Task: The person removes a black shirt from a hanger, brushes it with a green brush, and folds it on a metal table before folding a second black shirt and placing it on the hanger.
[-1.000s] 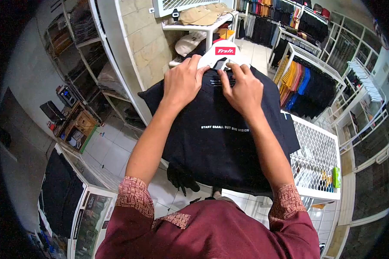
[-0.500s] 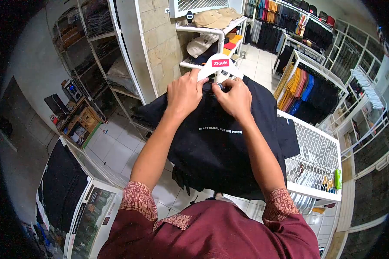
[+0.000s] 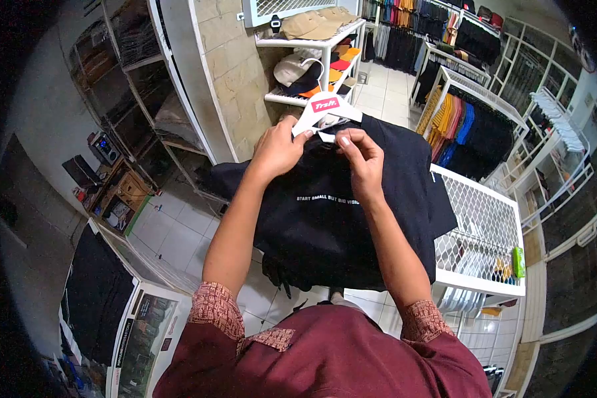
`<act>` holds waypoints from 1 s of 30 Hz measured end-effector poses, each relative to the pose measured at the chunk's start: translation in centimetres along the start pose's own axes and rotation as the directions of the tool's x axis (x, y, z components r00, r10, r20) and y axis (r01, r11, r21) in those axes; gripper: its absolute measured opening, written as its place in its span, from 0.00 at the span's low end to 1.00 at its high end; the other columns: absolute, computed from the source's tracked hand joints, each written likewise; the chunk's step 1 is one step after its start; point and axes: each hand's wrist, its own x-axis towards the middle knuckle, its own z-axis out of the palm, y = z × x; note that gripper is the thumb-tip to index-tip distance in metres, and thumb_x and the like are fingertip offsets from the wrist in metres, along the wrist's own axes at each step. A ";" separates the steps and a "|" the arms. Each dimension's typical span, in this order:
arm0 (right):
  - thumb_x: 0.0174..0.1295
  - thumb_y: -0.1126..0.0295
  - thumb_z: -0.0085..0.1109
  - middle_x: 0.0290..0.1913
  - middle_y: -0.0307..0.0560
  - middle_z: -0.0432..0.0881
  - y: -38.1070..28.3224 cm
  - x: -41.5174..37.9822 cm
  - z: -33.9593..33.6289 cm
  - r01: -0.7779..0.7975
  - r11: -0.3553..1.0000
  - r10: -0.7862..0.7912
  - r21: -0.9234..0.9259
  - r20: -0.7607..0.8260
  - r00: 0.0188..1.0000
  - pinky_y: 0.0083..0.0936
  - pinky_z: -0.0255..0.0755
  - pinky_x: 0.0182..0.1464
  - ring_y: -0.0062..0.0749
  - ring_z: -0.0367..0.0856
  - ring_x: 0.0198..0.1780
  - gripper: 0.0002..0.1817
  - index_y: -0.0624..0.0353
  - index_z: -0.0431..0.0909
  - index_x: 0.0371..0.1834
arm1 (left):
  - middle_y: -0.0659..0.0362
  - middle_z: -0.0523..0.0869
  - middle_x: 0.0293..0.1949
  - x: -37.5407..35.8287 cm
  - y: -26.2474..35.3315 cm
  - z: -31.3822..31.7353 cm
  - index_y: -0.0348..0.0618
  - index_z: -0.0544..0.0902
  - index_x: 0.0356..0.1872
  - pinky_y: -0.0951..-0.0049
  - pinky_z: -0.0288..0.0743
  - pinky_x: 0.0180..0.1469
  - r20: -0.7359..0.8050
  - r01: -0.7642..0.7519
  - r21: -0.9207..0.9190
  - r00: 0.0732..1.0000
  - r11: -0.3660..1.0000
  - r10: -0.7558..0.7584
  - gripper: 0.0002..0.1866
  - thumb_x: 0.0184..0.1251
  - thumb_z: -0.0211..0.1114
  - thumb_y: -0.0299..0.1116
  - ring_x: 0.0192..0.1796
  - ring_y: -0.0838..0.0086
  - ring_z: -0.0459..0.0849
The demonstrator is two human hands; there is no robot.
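Note:
A black T-shirt (image 3: 338,229) with a small white line of print hangs on a white hanger (image 3: 349,113) with a red label. My left hand (image 3: 280,149) is closed round the left arm of the hanger, near the collar. At the collar's right side, my right hand (image 3: 365,162) has its thumb and forefinger together. A small white strip (image 3: 326,137) shows at the neck, close to these fingertips. What exactly they pinch is too small to make out. The hanger's hook points up, away from me.
Ahead stands a white rack (image 3: 312,41) with caps and a watch. To the right are a white mesh-topped table (image 3: 477,229) and a rack of coloured shirts (image 3: 454,126). Shelves (image 3: 179,126) and a glass-fronted case (image 3: 142,331) stand on the left.
My right hand has turned and shifted slightly down from the hanger, and the white strip at the neck now shows. The view has shifted a little; my left hand keeps its hold.

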 end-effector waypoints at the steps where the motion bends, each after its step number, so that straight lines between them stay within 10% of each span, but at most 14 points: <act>1: 0.70 0.75 0.67 0.43 0.38 0.84 0.1 -0.5 -0.3 -0.002 1.000 0.002 -0.002 -0.005 1.000 0.19 0.74 0.45 0.17 0.78 0.40 0.04 0.65 0.85 0.41 | 0.39 0.88 0.42 0.0 0.3 -0.3 0.36 0.81 0.49 0.50 0.77 0.50 0.037 0.041 -0.028 0.999 0.999 -0.040 0.20 0.73 0.67 0.45 0.48 0.44 0.86; 8: 0.63 0.64 0.78 0.24 0.34 0.77 0.5 -1.8 -1.8 -0.393 0.917 0.394 0.065 -0.288 0.873 0.17 0.73 0.27 0.16 0.73 0.24 0.27 0.48 0.66 0.16 | 0.37 0.88 0.45 -0.8 1.3 -0.4 0.38 0.81 0.51 0.46 0.77 0.53 0.030 0.070 -0.069 0.997 0.995 -0.068 0.20 0.72 0.67 0.45 0.52 0.40 0.86; 13: 0.62 0.68 0.79 0.28 0.36 0.80 1.1 -2.3 -2.1 -0.377 0.924 0.374 0.055 -0.325 0.869 0.17 0.73 0.31 0.17 0.76 0.27 0.15 0.56 0.76 0.31 | 0.39 0.89 0.44 -0.8 0.8 0.3 0.41 0.81 0.51 0.45 0.77 0.51 -0.042 -0.028 -0.059 0.999 0.998 0.025 0.19 0.72 0.67 0.45 0.50 0.40 0.87; 16: 0.64 0.70 0.76 0.35 0.38 0.85 0.4 -3.2 -2.1 -0.276 0.953 0.226 -0.128 -0.313 0.923 0.19 0.74 0.43 0.17 0.80 0.37 0.21 0.68 0.79 0.55 | 0.40 0.89 0.43 -1.5 1.8 -0.6 0.41 0.82 0.51 0.48 0.77 0.49 -0.092 -0.033 0.013 0.995 0.999 0.034 0.18 0.73 0.67 0.44 0.49 0.42 0.87; 22: 0.72 0.74 0.64 0.39 0.36 0.80 0.9 -4.9 -4.5 -0.105 0.932 0.048 -0.348 -0.169 0.984 0.21 0.72 0.45 0.17 0.75 0.42 0.06 0.61 0.79 0.48 | 0.42 0.90 0.40 -2.3 2.1 -2.4 0.42 0.83 0.52 0.50 0.78 0.46 -0.191 -0.159 0.052 0.967 0.986 0.166 0.17 0.74 0.66 0.44 0.46 0.44 0.88; 26: 0.67 0.87 0.52 0.44 0.54 0.81 -3.8 -3.0 -3.3 0.313 0.590 -0.335 -0.744 0.127 0.934 0.33 0.78 0.49 0.46 0.84 0.44 0.19 0.60 0.81 0.57 | 0.43 0.90 0.40 -3.4 2.7 -3.8 0.43 0.83 0.52 0.50 0.78 0.45 -0.214 -0.197 0.038 0.956 0.980 0.200 0.18 0.74 0.67 0.46 0.45 0.44 0.88; 30: 0.59 0.88 0.56 0.45 0.52 0.80 -6.6 -1.5 -1.8 0.418 0.333 -0.449 -0.845 0.247 0.859 0.39 0.82 0.44 0.45 0.85 0.42 0.28 0.48 0.84 0.60 | 0.43 0.89 0.39 -4.9 3.8 -5.2 0.42 0.83 0.51 0.50 0.78 0.45 -0.235 -0.249 0.014 0.941 0.968 0.245 0.18 0.74 0.67 0.46 0.45 0.44 0.88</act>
